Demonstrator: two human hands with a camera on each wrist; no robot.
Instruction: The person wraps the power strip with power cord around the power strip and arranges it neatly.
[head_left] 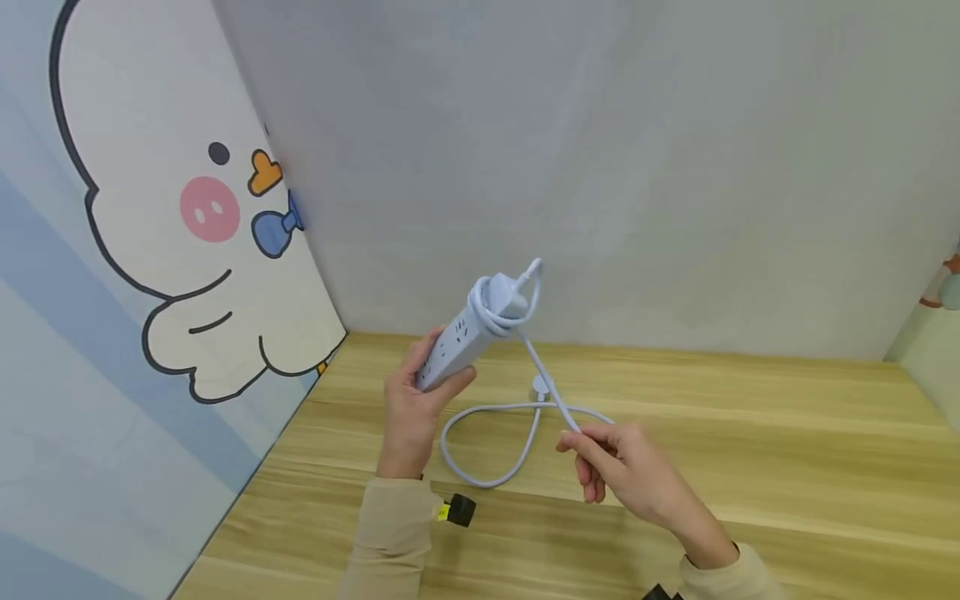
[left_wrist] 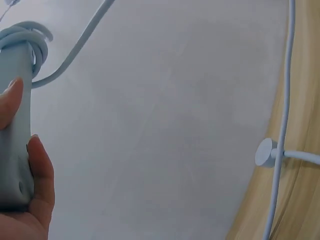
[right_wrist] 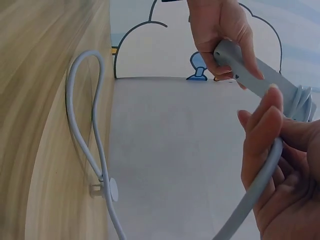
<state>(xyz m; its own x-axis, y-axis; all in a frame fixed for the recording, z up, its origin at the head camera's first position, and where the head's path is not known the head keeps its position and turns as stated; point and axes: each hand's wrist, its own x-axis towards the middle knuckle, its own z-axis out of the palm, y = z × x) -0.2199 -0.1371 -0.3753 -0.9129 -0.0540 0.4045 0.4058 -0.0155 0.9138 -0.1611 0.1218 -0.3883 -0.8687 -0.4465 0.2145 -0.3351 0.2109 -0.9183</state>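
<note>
A white power strip [head_left: 456, 348] is gripped near its lower end by my left hand [head_left: 415, 408], tilted up and raised over the table. Several turns of its cord [left_wrist: 31, 42] wrap the far end, by a plug-like block [head_left: 504, 297] from which the cord comes out. My right hand [head_left: 626, 467] pinches the cord between thumb and fingers, a stretch of it running straight up to the strip. In the right wrist view the cord [right_wrist: 255, 185] crosses the fingers. The rest of the cord loops on the table, its round plug [head_left: 541, 387] lying behind the loop.
The wood-grain table [head_left: 750, 433] meets a grey wall [head_left: 637, 167] at the back. At left stands a panel with a cartoon bird [head_left: 172, 167]. A small black device [head_left: 461, 509] sits at the left wrist.
</note>
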